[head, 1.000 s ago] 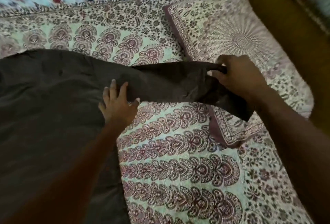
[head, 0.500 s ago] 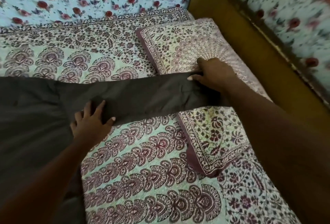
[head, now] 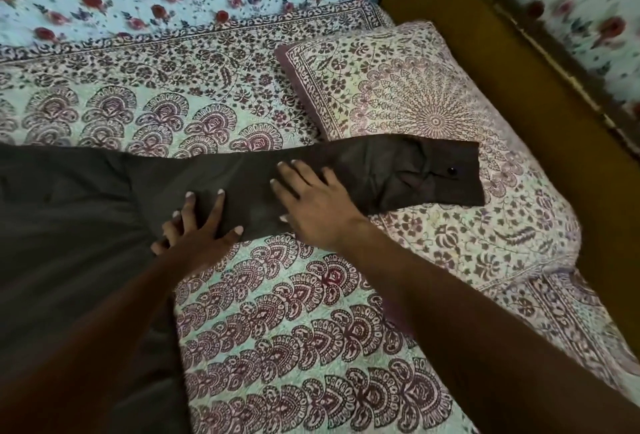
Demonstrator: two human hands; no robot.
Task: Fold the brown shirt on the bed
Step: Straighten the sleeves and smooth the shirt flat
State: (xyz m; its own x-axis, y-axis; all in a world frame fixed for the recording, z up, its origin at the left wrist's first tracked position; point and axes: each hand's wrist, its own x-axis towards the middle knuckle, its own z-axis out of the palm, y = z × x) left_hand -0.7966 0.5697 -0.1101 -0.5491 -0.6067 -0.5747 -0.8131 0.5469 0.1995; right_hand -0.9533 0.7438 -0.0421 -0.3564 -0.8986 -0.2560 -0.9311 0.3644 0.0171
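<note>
Shirt sleeve stretched right onto pillow. Left hand and right hand flat on sleeve, fingers spread, gripping nothing.

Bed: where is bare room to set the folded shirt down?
Bare bed below the sleeve, between shirt and pillow; another strip above the sleeve. Crowded on the sleeve, under the left hand and right hand.

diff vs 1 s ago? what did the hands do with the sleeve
Right hand let go of the brown shirt's long sleeve; its cuff now lies flat on the patterned pillow. That hand slid back to press mid-sleeve. Left hand stayed flat at the sleeve's base.
</note>
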